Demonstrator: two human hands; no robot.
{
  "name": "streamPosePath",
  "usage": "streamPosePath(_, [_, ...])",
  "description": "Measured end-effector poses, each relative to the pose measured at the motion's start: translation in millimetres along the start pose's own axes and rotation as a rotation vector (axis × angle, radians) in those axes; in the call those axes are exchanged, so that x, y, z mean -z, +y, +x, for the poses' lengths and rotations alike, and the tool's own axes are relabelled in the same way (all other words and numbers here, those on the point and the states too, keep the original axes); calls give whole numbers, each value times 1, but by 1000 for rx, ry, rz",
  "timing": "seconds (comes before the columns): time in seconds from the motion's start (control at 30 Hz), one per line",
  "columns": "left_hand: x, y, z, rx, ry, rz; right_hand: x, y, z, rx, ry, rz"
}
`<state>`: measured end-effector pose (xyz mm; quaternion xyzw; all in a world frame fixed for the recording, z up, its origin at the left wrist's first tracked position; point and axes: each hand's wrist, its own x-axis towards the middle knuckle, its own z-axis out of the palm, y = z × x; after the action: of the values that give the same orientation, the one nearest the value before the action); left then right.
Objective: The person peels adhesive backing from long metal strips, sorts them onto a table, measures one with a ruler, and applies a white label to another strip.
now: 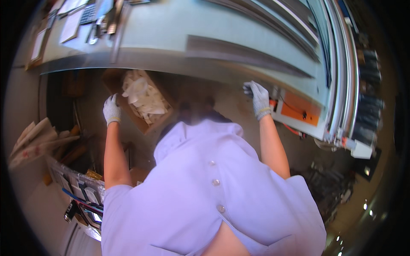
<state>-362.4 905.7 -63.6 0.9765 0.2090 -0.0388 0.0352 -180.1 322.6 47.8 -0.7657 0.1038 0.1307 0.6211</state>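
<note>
My left hand [112, 112], in a pale knitted glove, hangs beside a cardboard box [113, 83] below the table edge. Its fingers are loosely bent, and I see nothing in them. White and cream scraps [143, 96] fill the box. On the other side, my right hand [259, 99] wears a matching glove with dark fingertips. It hovers just below the table's front edge, fingers partly stretched and apart, with no object visible in them. Near that hand is an orange panel [299, 107] on a white frame. A long dark grey strip [243, 53] lies along the table.
The pale table [158, 27] spans the far side. Long strips [279, 23] and metal rails [341, 68] run along its right. A keyboard [88, 14], papers [71, 26] and tools are at far left. Folded pale sheets [40, 141] lean at left; dark clutter [326, 183] lies at right.
</note>
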Motion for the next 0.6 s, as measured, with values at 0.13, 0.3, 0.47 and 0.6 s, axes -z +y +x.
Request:
streamPosePath(0.13, [-32,36,2,24,-6,4,25,15,-19,-104,61,-23])
streamPosePath(0.3, [29,134,41,30,452,-322,51,24,-37,-169,140,5])
streamPosePath(0.47, [94,253,68,-114,610,-634,102,33,-29,-120,167,70])
streamPosePath(0.6, [107,349,71,-368,462,-474,157,31,-7,-78,179,87])
